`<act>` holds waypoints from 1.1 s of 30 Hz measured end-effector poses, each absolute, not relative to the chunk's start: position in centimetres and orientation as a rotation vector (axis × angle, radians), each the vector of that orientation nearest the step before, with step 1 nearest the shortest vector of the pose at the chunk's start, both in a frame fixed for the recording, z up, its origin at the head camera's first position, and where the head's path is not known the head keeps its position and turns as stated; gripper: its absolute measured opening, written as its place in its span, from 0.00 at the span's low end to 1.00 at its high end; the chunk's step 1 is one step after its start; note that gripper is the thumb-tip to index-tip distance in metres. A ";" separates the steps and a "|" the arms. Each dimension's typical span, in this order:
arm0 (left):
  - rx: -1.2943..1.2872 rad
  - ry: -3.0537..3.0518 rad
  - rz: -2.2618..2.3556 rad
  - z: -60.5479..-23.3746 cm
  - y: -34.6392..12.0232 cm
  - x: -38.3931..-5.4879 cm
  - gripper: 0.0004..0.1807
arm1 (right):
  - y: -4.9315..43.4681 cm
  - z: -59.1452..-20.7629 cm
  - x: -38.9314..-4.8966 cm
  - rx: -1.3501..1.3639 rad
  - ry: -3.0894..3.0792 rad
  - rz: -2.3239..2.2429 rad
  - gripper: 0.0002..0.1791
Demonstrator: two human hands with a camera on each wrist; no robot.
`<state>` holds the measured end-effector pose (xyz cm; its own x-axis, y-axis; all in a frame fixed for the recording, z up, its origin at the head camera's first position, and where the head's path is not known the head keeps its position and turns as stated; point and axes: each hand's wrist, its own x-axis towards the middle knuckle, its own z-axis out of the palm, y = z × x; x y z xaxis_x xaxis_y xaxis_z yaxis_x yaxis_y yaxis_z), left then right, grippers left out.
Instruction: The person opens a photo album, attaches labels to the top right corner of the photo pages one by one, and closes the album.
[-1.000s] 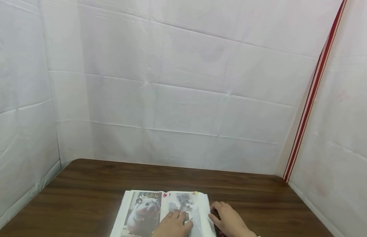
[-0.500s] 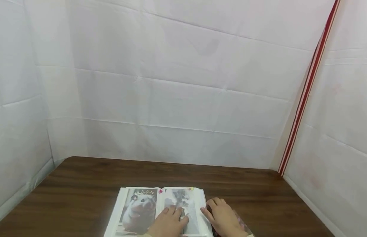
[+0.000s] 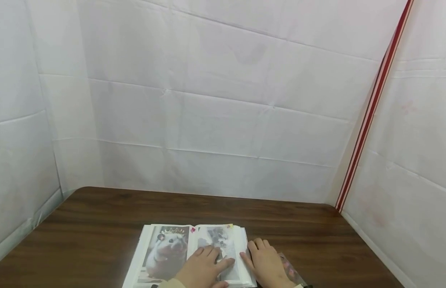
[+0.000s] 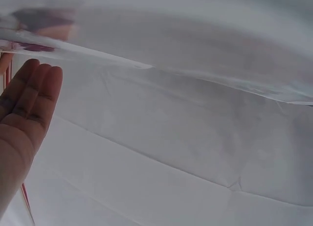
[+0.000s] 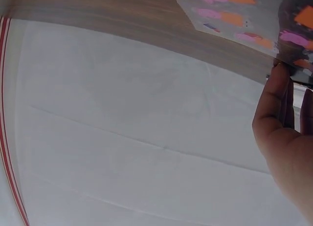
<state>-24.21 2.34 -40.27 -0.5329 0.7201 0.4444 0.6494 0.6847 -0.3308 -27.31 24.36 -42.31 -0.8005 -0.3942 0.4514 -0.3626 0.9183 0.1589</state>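
White-paged book (image 3: 190, 249) lies L of R hand (image 3: 265, 262), relaxed fingers touching its edge; L hand (image 3: 203, 266) flat on R pg (image 3: 229, 245), fingers straight

bare left hand (image 3: 203, 267), cream sleeve cuff (image 3: 172, 283) at seven o'clock, dark sliver (image 3: 154, 286) beside it, bare right hand (image 3: 266, 262), pale cuff edge (image 3: 298, 286), dark piece (image 3: 308, 286) at five o'clock

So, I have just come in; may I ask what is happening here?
An open picture book lies on the dark wooden table. The person's left hand rests on the right page, partly covering its picture. The right hand is at the book's right edge, and a clear patterned sheet shows beside it.
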 end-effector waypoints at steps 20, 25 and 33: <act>-1.237 -2.429 0.067 -39.4 3.2 -23.3 0.31 | 24.3 -42.3 -27.2 0.510 -2.499 -0.168 0.15; -1.263 -2.407 0.076 -39.1 3.5 -23.1 0.34 | 24.4 -42.1 -27.3 0.503 -2.504 -0.175 0.16; -1.283 -2.441 0.066 -39.1 3.5 -22.7 0.35 | 24.5 -42.5 -27.2 0.534 -2.511 -0.160 0.16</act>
<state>-22.67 3.46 -39.10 -0.5105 0.8025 0.3090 0.7845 0.5818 -0.2149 -27.15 24.51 -42.50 -0.7630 -0.4070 0.5022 -0.3399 0.9134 0.2240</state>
